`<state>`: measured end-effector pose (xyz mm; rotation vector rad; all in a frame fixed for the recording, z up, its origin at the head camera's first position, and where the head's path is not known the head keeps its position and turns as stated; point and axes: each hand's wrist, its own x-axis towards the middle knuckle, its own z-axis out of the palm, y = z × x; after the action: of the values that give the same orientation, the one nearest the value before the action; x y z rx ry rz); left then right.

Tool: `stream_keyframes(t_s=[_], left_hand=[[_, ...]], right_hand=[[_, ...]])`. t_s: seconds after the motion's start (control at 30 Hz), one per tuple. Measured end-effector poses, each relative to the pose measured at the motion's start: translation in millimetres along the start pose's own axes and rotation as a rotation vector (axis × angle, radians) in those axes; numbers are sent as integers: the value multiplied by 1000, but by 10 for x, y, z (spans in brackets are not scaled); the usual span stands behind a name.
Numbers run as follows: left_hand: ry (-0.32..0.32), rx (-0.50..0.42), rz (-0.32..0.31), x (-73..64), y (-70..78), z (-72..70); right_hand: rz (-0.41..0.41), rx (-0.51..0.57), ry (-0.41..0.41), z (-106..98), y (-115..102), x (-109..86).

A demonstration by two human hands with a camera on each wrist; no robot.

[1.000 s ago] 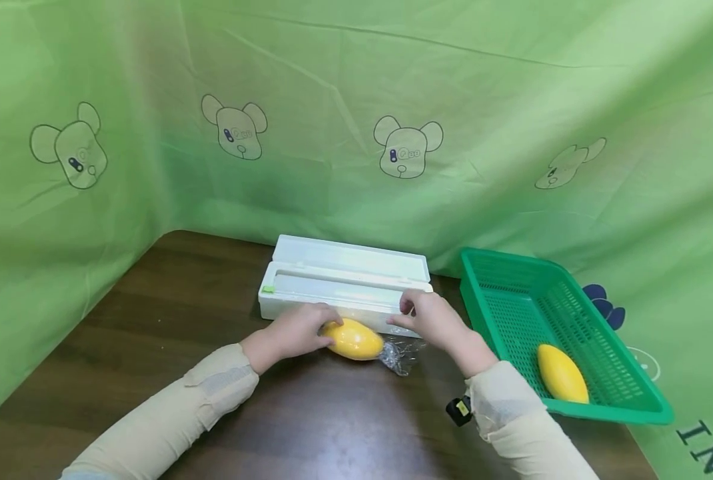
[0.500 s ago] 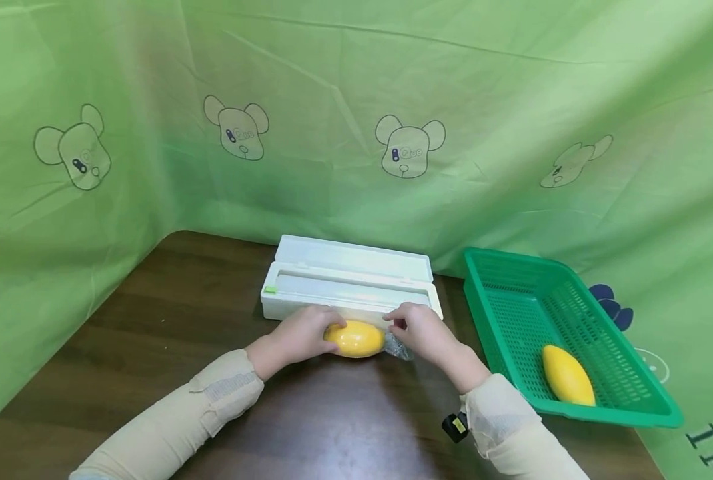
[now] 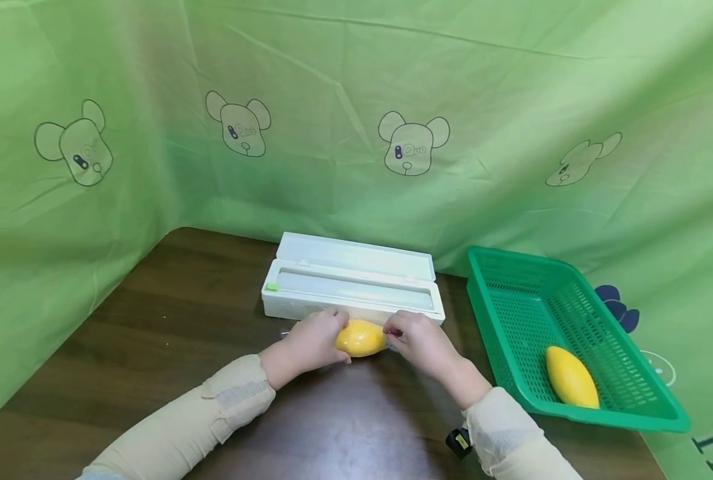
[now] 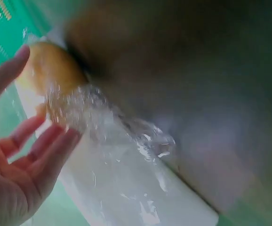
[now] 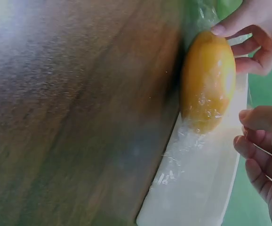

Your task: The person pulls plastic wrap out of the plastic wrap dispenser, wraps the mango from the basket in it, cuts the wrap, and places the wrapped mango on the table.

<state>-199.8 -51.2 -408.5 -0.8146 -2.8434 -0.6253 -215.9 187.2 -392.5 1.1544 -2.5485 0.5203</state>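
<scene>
In the head view a yellow mango (image 3: 361, 338) lies in front of the white cling film box (image 3: 320, 307). Clear film covers the mango (image 5: 206, 80), and crumpled film (image 5: 178, 155) trails off its end in the right wrist view. My left hand (image 3: 314, 340) holds the mango's left end between thumb and fingers. More bunched film (image 4: 103, 113) shows beside the left fingers in the left wrist view. My right hand (image 3: 419, 343) is at the mango's right end, fingers loosely bent with thumb and forefinger slightly apart; I see nothing gripped between them.
The box's lid (image 3: 356, 257) stands open toward the green curtain (image 3: 320, 187). On the right, a green basket (image 3: 494, 347) holds another mango (image 3: 571, 377). All of it stands on a dark wooden table (image 3: 212, 300).
The right hand has moved left and down to the mango's right end, where the twisted film was in plain sight. The left hand and mango have shifted slightly right.
</scene>
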Motion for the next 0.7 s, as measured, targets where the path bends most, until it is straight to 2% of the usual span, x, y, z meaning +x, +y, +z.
stream_keyframes(t_s=[0.1, 0.2, 0.5, 0.7], left_hand=[[20, 13, -17, 17, 51, 48], [31, 28, -27, 50, 92, 72], [27, 50, -45, 71, 135, 43], [30, 54, -24, 71, 110, 33]], right_hand=[[-69, -24, 29, 14, 5, -39], [-104, -27, 43, 21, 7, -71], [-94, 32, 23, 95, -35, -114], [-102, 47, 23, 202, -15, -135]])
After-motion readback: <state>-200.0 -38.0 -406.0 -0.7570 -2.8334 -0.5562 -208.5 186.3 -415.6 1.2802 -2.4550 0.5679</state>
